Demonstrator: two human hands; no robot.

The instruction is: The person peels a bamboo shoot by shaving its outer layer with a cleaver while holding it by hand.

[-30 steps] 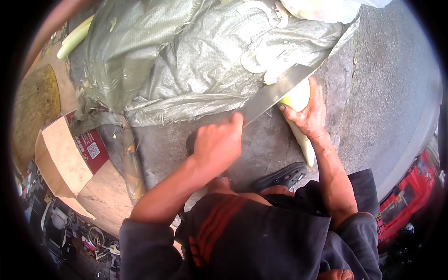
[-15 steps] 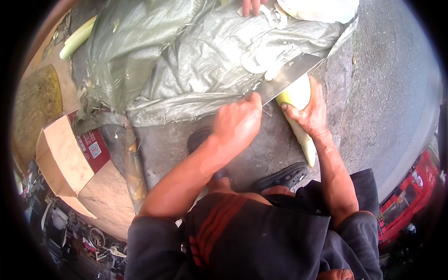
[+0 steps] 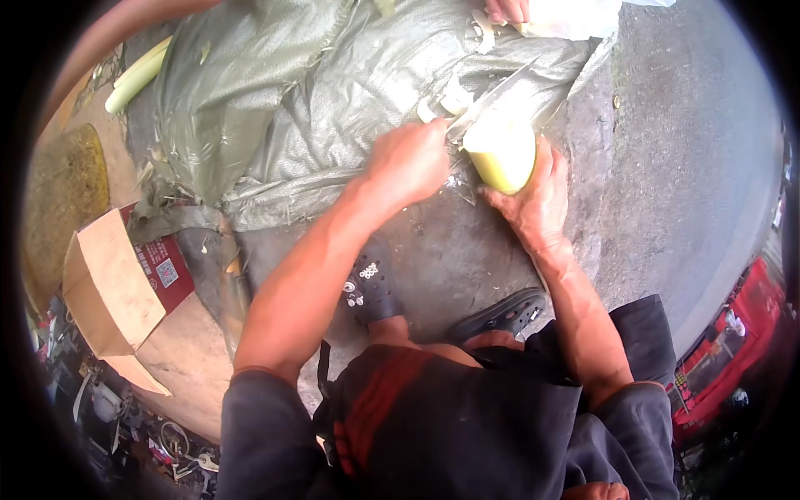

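My left hand [image 3: 408,164] is closed round the handle of a broad-bladed knife [image 3: 495,97]. Its blade, seen nearly edge-on, points up and right over the sacking, close beside the upper end of a pale, yellow-green peeled bamboo shoot [image 3: 502,156]. My right hand [image 3: 537,196] grips the shoot from its right and lower side, thumb underneath. The shoot's thick end faces up, while its narrow tip is hidden behind my hand and forearm. White peelings [image 3: 457,98] lie on the sacking by the blade.
Grey woven sacking [image 3: 308,125] covers the ground ahead. Another person's hand [image 3: 508,10] is at the top edge, and an arm [image 3: 125,25] reaches in at upper left. A long pale shoot [image 3: 140,73] and a cardboard box [image 3: 117,279] lie on the left.
Both hands have moved up and slightly left with the knife and shoot. The blade has turned from broadside to nearly edge-on. The shoot's tip has gone from view. The other person's hand shifted right.
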